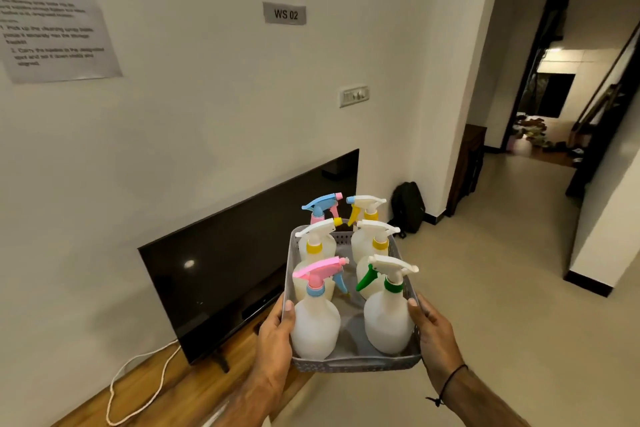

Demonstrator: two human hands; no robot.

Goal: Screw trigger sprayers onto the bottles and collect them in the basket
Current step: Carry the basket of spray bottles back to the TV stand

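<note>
My left hand (275, 329) and right hand (433, 326) clamp the basket (356, 362), airborne off the tabletop's (180, 388) right end; six capped bottles (315, 326) inside (collecting looks finished). Next: set it down level.

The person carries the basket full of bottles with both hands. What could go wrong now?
1. The bottles stand tall above the low basket wall, so a tilt could tip one out.
2. The left hand and right hand grip only the near end; the far end may sag.
3. The television is close on the left; a swing might hit it.
</note>
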